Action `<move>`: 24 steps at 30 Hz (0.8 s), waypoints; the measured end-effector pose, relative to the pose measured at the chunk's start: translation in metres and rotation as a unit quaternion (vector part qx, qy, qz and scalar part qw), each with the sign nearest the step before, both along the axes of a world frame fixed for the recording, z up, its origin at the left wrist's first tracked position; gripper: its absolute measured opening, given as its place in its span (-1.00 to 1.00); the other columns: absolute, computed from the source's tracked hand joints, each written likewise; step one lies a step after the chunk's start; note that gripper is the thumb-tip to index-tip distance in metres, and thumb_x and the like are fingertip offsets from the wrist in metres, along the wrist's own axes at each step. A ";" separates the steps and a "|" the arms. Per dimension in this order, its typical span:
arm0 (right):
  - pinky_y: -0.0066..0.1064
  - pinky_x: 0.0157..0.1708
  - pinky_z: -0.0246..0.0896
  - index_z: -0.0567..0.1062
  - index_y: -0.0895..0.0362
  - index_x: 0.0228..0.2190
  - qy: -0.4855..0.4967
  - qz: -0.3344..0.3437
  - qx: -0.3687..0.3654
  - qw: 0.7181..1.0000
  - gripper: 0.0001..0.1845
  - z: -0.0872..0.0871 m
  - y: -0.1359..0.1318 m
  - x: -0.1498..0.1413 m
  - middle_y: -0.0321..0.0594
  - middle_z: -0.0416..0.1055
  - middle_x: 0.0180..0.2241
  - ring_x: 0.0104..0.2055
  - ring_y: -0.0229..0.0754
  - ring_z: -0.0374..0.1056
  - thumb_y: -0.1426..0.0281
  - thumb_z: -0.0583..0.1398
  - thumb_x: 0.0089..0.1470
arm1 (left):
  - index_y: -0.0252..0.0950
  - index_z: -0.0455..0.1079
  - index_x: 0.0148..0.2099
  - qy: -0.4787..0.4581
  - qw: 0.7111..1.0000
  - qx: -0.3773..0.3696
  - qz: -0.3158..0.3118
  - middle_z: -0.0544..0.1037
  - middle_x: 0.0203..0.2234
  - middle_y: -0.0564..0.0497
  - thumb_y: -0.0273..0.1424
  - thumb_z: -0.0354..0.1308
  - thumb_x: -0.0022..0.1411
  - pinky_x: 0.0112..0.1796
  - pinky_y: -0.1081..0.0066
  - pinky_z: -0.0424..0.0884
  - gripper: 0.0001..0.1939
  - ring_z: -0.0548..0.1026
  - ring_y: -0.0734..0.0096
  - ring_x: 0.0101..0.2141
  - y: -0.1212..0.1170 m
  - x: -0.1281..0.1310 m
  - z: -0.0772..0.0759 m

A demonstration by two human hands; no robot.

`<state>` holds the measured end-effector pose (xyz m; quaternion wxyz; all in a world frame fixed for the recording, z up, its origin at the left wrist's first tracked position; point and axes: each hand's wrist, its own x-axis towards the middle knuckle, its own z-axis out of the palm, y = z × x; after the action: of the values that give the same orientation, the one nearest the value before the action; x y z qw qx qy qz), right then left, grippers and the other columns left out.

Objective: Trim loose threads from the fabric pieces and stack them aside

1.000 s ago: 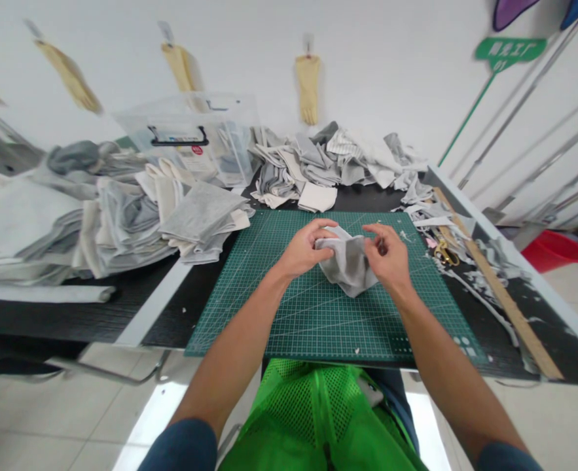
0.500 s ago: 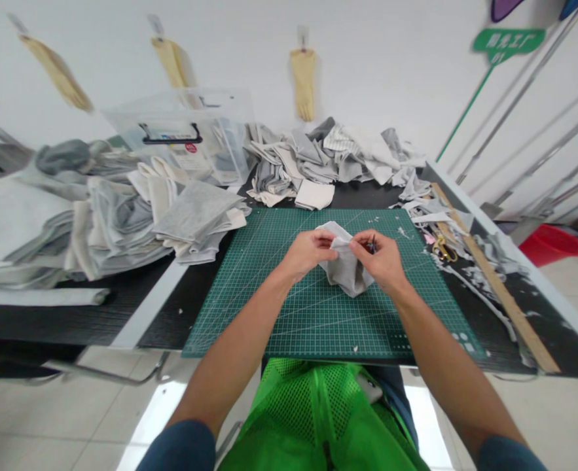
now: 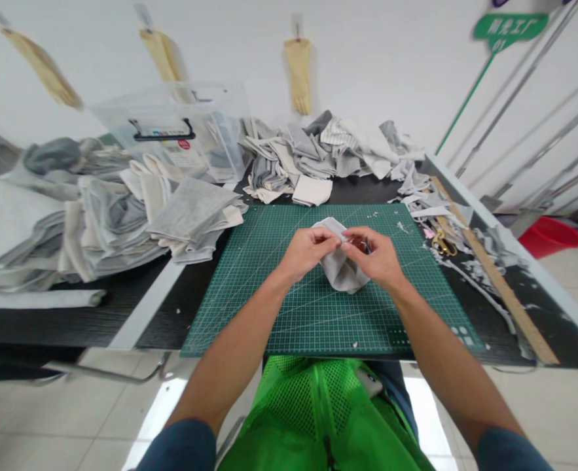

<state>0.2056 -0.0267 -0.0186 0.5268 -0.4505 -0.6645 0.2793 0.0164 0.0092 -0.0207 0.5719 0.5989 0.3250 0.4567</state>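
A piece of light grey cloth (image 3: 343, 275) hangs between my two hands, over the green cutting mat (image 3: 249, 294). My left hand (image 3: 309, 250) pinches its upper edge between thumb and fingertips. Close beside it, my right hand (image 3: 374, 256) is closed on the same edge, thumb and forefinger almost touching the left fingertips. A small dark object (image 3: 366, 246) shows among the right-hand fingers, too little of it to tell its kind. The cloth's lower part bulges down close to the mat; whether it touches I cannot tell.
Folded cloths (image 3: 190, 209) are heaped left, more cloth pieces (image 3: 313, 154) behind the mat. A clear plastic box (image 3: 165, 140) stands at the back left. Gold-handled scissors (image 3: 443, 245), a wooden ruler (image 3: 505, 288) and scraps lie right. A red bucket (image 3: 548, 237) is beyond the table.
My hands have drawn together along the cloth's upper edge, the right fingertips shifting left towards the left ones. The view has shifted slightly.
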 end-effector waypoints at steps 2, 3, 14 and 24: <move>-0.35 -0.43 0.23 0.63 0.05 -0.28 0.010 0.001 -0.007 1.000 -0.72 -0.001 0.000 -0.001 -0.28 0.52 -0.42 -0.44 -0.23 0.31 0.11 0.35 0.13 | -0.33 0.60 -0.32 0.010 1.000 -0.001 -0.006 0.59 -0.44 0.00 -0.16 0.45 0.10 -0.35 0.42 0.32 -0.69 0.44 0.44 -0.42 0.000 0.000 0.000; -0.34 -0.42 0.22 0.62 0.06 -0.33 0.021 -0.002 -0.011 1.000 -0.71 -0.002 0.000 -0.001 -0.28 0.52 -0.44 -0.44 -0.22 0.31 0.09 0.34 0.15 | -0.33 0.61 -0.32 0.006 1.000 -0.007 -0.011 0.59 -0.45 0.00 -0.17 0.44 0.10 -0.36 0.42 0.32 -0.70 0.44 0.45 -0.43 0.000 -0.001 0.000; -0.36 -0.41 0.20 0.51 0.06 -0.27 0.096 0.029 -0.064 0.993 -0.67 -0.008 0.003 0.004 -0.28 0.49 -0.42 -0.43 -0.23 0.30 0.05 0.32 0.18 | -0.31 0.65 -0.31 0.042 0.999 -0.001 -0.006 0.64 -0.40 -0.02 -0.38 0.44 -0.04 -0.28 0.39 0.38 -0.82 0.50 0.40 -0.37 0.000 -0.003 0.001; -0.13 -0.02 0.45 0.44 0.00 0.12 -0.036 -0.013 0.025 0.999 -0.56 -0.020 0.009 0.005 -0.09 0.57 0.04 -0.02 -0.02 0.52 0.16 0.24 0.26 | -0.33 0.60 -0.35 -0.039 0.997 -0.058 0.042 0.61 -0.44 0.01 -0.31 0.49 -0.04 -0.35 0.43 0.35 -0.77 0.47 0.46 -0.43 0.000 -0.001 0.003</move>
<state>0.2104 -0.0173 -0.0388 0.5172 -0.4559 -0.6837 0.2391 0.0156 0.0087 -0.0178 0.5984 0.5323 0.3532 0.4836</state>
